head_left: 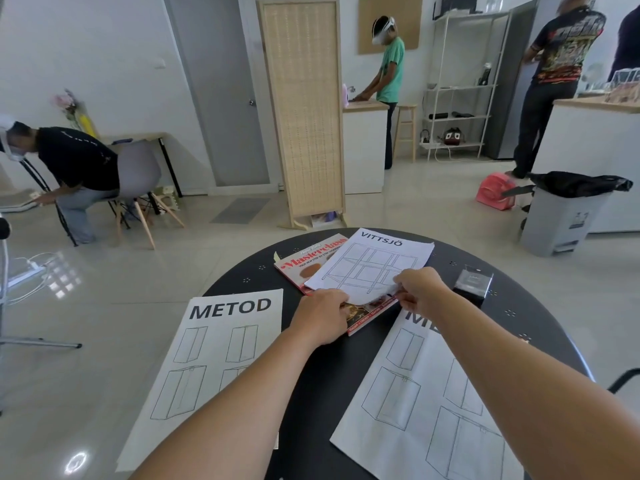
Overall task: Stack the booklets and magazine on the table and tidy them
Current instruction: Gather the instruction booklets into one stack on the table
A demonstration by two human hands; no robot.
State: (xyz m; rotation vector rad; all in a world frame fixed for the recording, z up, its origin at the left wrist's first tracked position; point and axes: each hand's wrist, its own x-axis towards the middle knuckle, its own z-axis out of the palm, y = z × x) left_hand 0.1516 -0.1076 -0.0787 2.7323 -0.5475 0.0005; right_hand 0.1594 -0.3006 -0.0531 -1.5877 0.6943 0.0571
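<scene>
On the round black table (540,327) a white VITTSJÖ booklet (374,263) lies on top of a red Masterclass magazine (304,266). My left hand (322,318) pinches the booklet's near edge on the left, over the magazine. My right hand (420,292) pinches the same near edge on the right, lifting it slightly. One METOD booklet (214,358) lies at the table's left, hanging over the edge. A second METOD booklet (426,403) lies at the near right, partly under my right forearm.
A small clear packet with dark contents (472,284) lies on the table to the right of my right hand. Beyond the table stand a rattan screen (304,109), a grey bin (564,216), and three people at other desks and counters.
</scene>
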